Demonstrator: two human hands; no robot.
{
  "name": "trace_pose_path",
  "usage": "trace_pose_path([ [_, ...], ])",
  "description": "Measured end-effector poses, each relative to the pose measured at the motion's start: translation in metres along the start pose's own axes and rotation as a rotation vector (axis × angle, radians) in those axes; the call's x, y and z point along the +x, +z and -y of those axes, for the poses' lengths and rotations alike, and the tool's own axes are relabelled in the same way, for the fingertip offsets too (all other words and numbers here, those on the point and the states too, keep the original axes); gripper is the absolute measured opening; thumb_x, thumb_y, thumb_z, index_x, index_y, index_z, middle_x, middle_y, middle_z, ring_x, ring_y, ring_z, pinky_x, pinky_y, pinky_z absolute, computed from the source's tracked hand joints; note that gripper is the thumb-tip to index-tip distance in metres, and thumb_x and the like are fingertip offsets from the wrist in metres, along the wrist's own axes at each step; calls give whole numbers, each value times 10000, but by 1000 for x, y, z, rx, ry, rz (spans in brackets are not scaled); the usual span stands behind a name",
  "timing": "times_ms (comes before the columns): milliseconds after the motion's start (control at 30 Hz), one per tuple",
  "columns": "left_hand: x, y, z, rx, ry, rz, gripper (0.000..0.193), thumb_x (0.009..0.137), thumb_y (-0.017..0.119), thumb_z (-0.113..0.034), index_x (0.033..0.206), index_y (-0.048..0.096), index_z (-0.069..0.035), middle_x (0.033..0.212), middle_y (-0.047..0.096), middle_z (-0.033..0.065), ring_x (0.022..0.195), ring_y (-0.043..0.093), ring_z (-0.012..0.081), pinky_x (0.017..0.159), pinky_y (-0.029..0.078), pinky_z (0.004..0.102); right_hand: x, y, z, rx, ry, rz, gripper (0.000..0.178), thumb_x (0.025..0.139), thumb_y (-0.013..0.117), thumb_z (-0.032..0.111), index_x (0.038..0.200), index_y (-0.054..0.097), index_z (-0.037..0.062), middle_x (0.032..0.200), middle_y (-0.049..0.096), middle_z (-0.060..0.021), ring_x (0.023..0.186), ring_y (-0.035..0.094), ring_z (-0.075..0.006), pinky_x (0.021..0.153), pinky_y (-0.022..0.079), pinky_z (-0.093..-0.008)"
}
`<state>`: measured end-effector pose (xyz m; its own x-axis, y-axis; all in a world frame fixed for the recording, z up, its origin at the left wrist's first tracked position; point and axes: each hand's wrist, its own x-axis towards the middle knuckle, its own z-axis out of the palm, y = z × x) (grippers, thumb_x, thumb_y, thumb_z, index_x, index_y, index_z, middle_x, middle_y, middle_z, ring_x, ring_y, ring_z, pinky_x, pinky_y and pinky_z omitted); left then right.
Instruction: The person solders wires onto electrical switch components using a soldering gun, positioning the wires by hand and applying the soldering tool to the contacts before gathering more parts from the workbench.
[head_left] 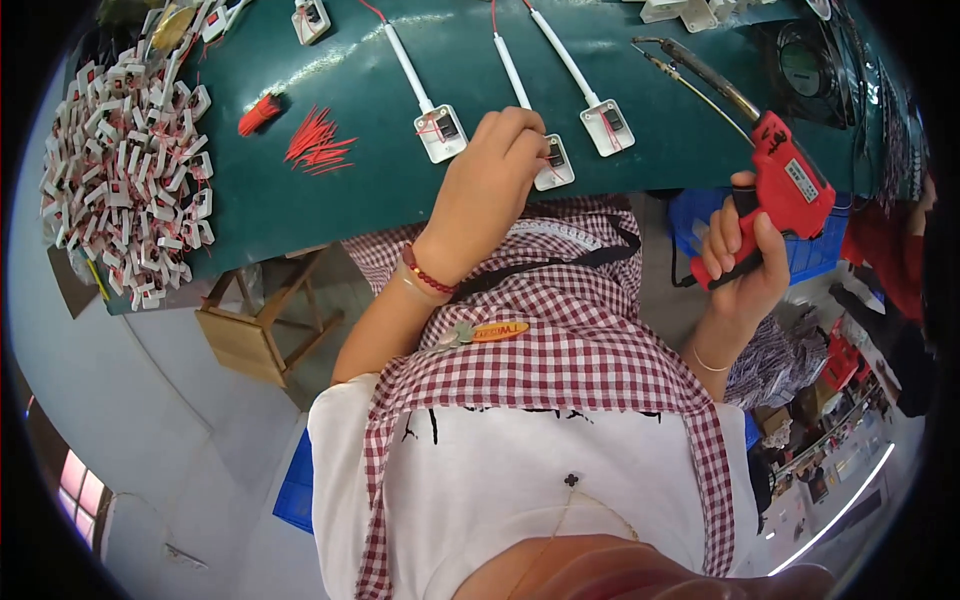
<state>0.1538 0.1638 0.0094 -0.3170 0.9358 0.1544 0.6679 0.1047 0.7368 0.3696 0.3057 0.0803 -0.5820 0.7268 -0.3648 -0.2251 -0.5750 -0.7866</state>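
My left hand [490, 190] is bent over the middle white switch housing [556, 170], fingers closed at its upper left edge. Inside that housing are a black switch and thin red wires; a white tube [511, 72] runs away from it. My fingertips are partly hidden. In my right hand [748, 240] is a red soldering gun [790, 175], gripped by its handle off the table's front edge. Its metal tip and thin feed tube point up and left, over the table. Similar housings lie on either side, one on the left [440, 133] and one on the right [608, 128].
A big heap of white wired housings [125, 180] covers the table's left end. Red sleeve pieces [318, 142] and a red bundle [260, 114] lie beside it. A solder spool [803, 70] stands far right. Below are a wooden stool [245, 345] and a blue crate [815, 258].
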Motion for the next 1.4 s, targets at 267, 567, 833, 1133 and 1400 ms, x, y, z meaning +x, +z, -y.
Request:
trace_pose_path([
  [267,12,-6,-8,-87,-13,-30,134,751,653,10,853,567,-7,998,580,90,910,568,271,748,485,357,-4,-4,9,-44,3,-50,442,903,507,196,1228,410,-87,647,442,-59,481,395,-91,389,361,-224],
  [567,60,25,-18,263,332,175,99,733,585,-79,827,615,-90,937,533,20,901,524,189,726,444,318,-1,-11,13,1,-59,-36,441,912,495,194,1244,394,-78,656,423,-50,482,389,-87,395,371,-220],
  [833,52,7,-2,-49,234,170,93,704,624,-19,784,579,-37,875,563,61,878,551,246,750,480,335,-6,-23,12,47,-62,-86,450,895,507,192,1232,407,-88,646,446,-68,506,404,-100,406,382,-234],
  [1133,42,15,1,-367,-180,-90,118,743,672,-14,846,617,-29,746,604,65,771,552,250,676,460,341,-7,-5,15,-60,-37,-78,468,880,535,207,1210,408,-99,622,454,-68,452,399,-95,384,378,-234],
  [1400,45,8,-1,-313,-95,-45,71,763,638,-24,820,597,-33,770,566,71,779,541,267,683,452,357,-22,1,22,-223,-76,-116,479,872,555,219,1189,408,-109,616,467,-67,442,410,-94,383,373,-230],
])
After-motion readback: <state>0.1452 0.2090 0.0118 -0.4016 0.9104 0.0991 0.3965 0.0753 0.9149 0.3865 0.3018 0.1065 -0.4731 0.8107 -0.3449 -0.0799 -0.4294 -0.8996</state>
